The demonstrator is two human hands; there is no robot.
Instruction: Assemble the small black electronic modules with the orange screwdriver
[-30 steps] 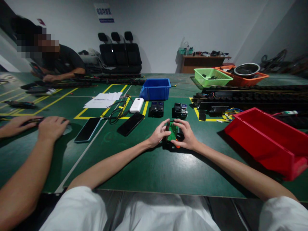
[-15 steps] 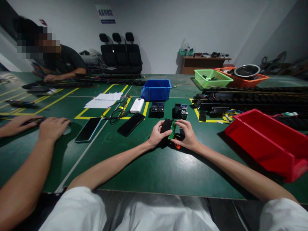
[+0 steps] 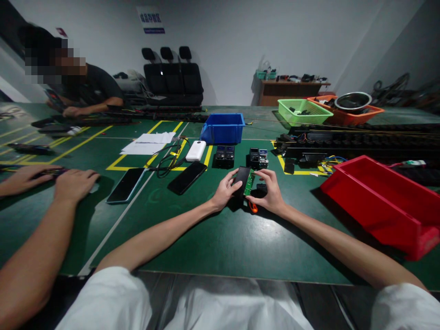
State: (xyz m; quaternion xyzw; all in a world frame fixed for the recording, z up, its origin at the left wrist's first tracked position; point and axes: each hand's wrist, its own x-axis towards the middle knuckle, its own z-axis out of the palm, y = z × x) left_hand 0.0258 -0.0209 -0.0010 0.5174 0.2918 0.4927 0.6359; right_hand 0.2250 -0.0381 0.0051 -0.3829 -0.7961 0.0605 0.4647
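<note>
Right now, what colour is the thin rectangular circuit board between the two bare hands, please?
The thin circuit board is green, shown best in the head view.

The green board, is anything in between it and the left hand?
Yes, the black piece is between the left hand and the green board. Nothing visible stands between the board and the right hand.

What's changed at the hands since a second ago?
The green board now shows as a narrower strip; the black piece on its left shows broadly. The left hand and right hand stay at them; no release shows. The blue bin and red bin stayed put.
</note>
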